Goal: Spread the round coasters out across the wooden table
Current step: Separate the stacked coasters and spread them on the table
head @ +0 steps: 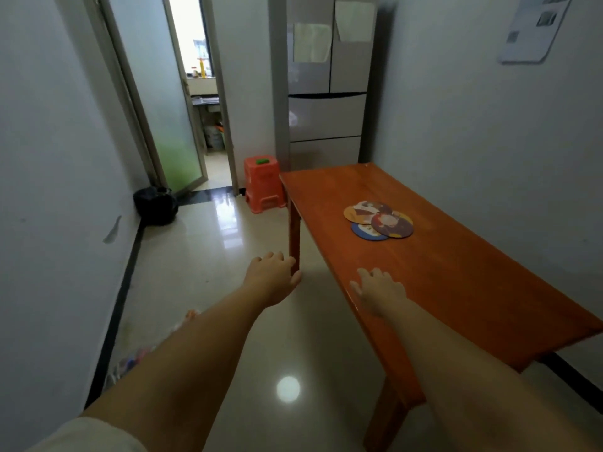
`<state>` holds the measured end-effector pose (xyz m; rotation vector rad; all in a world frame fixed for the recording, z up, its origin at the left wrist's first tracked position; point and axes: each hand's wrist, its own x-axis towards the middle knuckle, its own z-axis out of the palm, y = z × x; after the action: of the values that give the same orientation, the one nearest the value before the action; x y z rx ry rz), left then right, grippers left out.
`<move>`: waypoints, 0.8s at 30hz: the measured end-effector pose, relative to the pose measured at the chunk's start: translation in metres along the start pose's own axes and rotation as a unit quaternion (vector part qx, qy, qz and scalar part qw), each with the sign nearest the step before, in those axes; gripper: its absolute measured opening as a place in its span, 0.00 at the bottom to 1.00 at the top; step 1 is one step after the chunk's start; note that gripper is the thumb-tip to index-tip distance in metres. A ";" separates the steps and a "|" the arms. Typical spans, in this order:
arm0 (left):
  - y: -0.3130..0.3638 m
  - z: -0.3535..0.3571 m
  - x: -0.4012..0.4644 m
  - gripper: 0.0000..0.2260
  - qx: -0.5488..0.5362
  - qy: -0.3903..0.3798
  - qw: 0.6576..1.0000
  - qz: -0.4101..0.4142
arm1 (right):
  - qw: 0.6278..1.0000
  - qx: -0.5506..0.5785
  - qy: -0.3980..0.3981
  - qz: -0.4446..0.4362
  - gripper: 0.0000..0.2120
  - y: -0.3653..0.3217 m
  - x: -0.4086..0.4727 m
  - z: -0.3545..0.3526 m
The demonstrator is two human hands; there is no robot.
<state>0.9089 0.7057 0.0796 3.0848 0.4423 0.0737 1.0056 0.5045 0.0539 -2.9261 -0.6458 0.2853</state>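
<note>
Several round coasters (378, 219) with cartoon prints lie overlapping in one cluster near the middle of the orange-brown wooden table (456, 275). My right hand (380, 290) hovers over the table's near left edge, fingers spread, holding nothing, well short of the coasters. My left hand (274, 277) is stretched out over the floor left of the table, fingers apart and empty, beside the table leg.
The table stands against the right wall. A fridge (326, 83) is behind it and an orange plastic stool (263, 184) sits by its far left corner. A black bag (156, 205) lies at the left wall near an open doorway. The floor is glossy tile.
</note>
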 end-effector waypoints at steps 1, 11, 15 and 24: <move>-0.004 -0.002 0.023 0.23 -0.004 -0.003 1.000 0.009 | 1.000 0.007 0.001 0.008 0.23 -0.002 0.017 -0.001; 0.020 0.035 0.218 0.24 -0.027 -0.078 0.992 0.100 | 0.991 0.008 -0.026 0.130 0.26 0.056 0.175 -0.008; 0.034 0.049 0.302 0.24 -0.057 -0.084 0.991 0.091 | 0.988 0.022 -0.031 0.147 0.26 0.086 0.242 -0.023; 0.085 0.078 0.443 0.24 -0.060 -0.121 0.979 0.156 | 0.973 0.048 -0.049 0.220 0.25 0.144 0.331 -0.036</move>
<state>1.3613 0.7474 0.0234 2.9610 -0.0541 -0.2572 1.3661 0.5136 0.0134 -2.9423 0.0178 0.4927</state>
